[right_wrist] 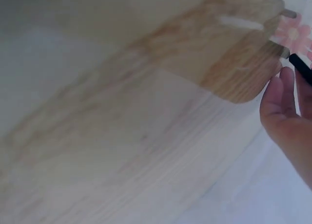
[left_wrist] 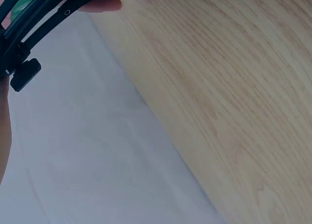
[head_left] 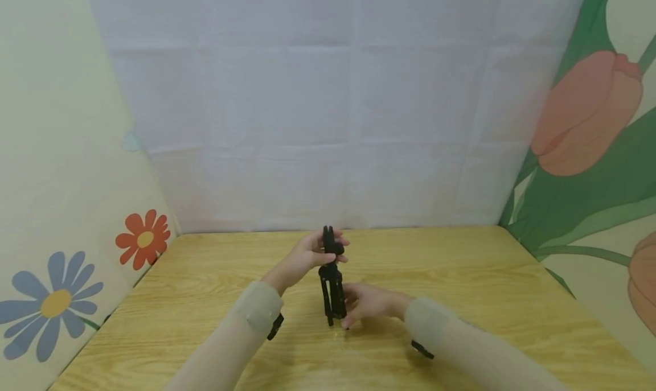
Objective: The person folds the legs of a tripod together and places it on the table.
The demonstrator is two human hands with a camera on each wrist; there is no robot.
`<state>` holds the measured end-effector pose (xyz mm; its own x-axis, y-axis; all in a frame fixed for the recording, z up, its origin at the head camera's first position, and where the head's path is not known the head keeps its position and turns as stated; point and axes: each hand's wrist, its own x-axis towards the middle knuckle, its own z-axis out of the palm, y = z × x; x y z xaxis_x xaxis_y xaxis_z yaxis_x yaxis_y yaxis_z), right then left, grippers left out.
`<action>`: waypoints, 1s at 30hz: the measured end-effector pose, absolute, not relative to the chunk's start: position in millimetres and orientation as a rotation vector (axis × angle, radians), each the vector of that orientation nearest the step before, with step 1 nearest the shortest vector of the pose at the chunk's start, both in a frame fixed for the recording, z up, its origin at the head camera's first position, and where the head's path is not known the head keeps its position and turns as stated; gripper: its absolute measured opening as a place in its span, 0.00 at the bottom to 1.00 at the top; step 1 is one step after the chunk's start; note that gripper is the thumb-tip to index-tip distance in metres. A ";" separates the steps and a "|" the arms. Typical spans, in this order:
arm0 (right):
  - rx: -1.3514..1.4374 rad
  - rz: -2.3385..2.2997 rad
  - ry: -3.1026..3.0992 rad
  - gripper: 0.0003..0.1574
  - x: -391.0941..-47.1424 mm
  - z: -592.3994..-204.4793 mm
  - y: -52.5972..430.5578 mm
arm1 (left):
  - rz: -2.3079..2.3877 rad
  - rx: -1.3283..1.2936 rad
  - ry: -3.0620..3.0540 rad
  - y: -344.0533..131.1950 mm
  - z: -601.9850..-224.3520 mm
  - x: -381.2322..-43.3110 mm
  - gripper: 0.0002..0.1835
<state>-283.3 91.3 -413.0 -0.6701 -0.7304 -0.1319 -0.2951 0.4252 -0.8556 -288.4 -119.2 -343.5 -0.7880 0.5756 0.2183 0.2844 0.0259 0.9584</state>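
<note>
A small black tripod (head_left: pixel 335 297) stands roughly upright near the middle of the table, its legs close together. My left hand (head_left: pixel 312 254) grips its upper part, thumb on the near side and fingers behind. Low down on the right, my right hand (head_left: pixel 371 303) holds the legs, with a fingertip close to a leg's foot. In the left wrist view the tripod (left_wrist: pixel 41 19) crosses the upper left corner, and a dark knob (left_wrist: pixel 26 74) sticks out from it. The right wrist view shows my right hand (right_wrist: pixel 287 117) with bent fingers beside a black leg end (right_wrist: pixel 300 68).
The light wood-grain table (head_left: pixel 205 300) reaches back to a creased white cloth (head_left: pixel 328 106). Flower-printed sheets flank it, with blue and red flowers on the left sheet (head_left: pixel 61 180) and large tulips on the right sheet (head_left: pixel 589 209). Dark bands circle both sleeved wrists.
</note>
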 end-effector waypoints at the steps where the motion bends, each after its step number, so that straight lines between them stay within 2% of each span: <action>1: -0.866 -1.181 2.188 0.39 -282.7 -413.1 90.7 | 1.831 0.892 2.077 -119.7 -343.5 -288.1 0.27; 5: -0.848 -1.203 2.216 0.35 -279.9 -412.6 88.0 | 1.830 0.822 2.136 -120.7 -342.5 -287.3 0.29; 13: -0.766 -1.245 2.271 0.35 -277.0 -414.8 82.2 | 1.831 0.522 2.356 -124.8 -345.6 -287.3 0.29; 30: -0.803 -1.187 2.355 0.25 -272.1 -412.4 73.2 | 1.833 0.494 2.419 -124.9 -348.5 -288.2 0.22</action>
